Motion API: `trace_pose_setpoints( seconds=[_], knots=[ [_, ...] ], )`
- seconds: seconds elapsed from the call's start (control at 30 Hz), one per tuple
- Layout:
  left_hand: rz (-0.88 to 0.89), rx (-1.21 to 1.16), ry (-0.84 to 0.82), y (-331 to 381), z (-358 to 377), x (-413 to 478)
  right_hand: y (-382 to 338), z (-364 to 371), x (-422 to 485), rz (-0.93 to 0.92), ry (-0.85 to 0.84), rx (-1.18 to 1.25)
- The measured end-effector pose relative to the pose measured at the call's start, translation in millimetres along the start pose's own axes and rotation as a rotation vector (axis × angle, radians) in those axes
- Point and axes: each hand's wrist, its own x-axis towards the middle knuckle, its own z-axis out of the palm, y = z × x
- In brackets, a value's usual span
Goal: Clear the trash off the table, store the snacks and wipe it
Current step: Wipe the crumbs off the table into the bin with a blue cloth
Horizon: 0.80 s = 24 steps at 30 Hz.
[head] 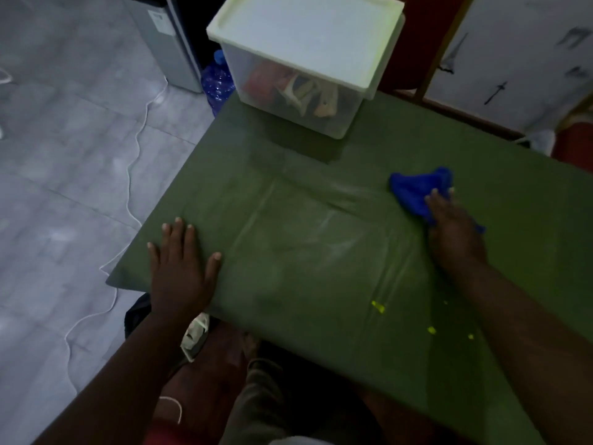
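A green-covered table (321, 252) fills the middle of the view. My right hand (452, 232) presses a crumpled blue cloth (417, 186) flat onto its right side. My left hand (179, 268) lies open, palm down, on the near left corner with fingers spread. At the far edge stands a clear plastic storage box (288, 101) with a pale lid (308, 36) shut on it; snack packets show through its wall. A few small yellow crumbs (378, 306) lie on the cover near my right forearm.
A white cable (134, 149) snakes over the grey tiled floor at left. A blue water bottle (218, 81) and a grey appliance (170, 43) stand behind the table's far left corner. Red chairs (574, 146) sit at the far right.
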Motion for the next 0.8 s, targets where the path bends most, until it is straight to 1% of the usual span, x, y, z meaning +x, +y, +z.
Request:
trace_pose_setpoints(
  seconds=[0.03,0.07,0.13,0.17,0.27,0.3,0.33,0.37,0.4,0.43,0.47,0.57,0.63,0.67,0.7,0.73,0.8],
  knots=[
    [-0.009,0.001,0.005,7,-3,1,7,-2,6,0.109,0.033,0.009],
    [0.001,-0.01,0.01,18,-5,1,2,2,7,0.156,0.068,0.022],
    [0.085,-0.077,0.024,50,-8,1,-34,19,-14,0.106,0.036,-0.012],
    [0.155,-0.135,0.025,74,-7,0,-53,31,-35,0.021,-0.003,-0.022],
    [0.313,-0.293,-0.036,138,4,-6,-113,58,-120,-0.462,-0.067,-0.013],
    [0.336,-0.321,-0.061,151,10,-8,-118,54,-143,-0.606,-0.154,0.017],
    [0.349,-0.33,-0.079,157,16,-9,-112,49,-154,-0.712,-0.216,0.013],
    [0.36,-0.321,-0.085,159,21,-9,-96,43,-152,-0.782,-0.223,0.011],
    [0.374,-0.298,-0.084,157,26,-9,-72,35,-139,-0.774,-0.204,-0.008],
    [0.388,-0.266,-0.078,155,28,-10,-44,29,-123,-0.703,-0.164,-0.021],
    [0.397,-0.237,-0.073,153,30,-9,-14,21,-102,-0.589,-0.124,-0.027],
    [0.399,-0.17,-0.059,156,30,-11,68,-10,-49,-0.094,0.001,-0.002],
    [0.386,-0.128,-0.06,158,29,-12,80,-18,-33,0.185,0.096,0.032],
    [0.381,-0.113,-0.068,159,29,-12,70,-13,-32,0.292,0.132,0.057],
    [0.381,-0.103,-0.076,161,28,-12,51,-8,-38,0.343,0.156,0.085],
    [0.381,-0.096,-0.077,161,28,-11,27,2,-51,0.3,0.131,0.07],
    [0.381,-0.088,-0.084,160,27,-12,-28,25,-96,0.035,0.015,0.097]
  ],
)
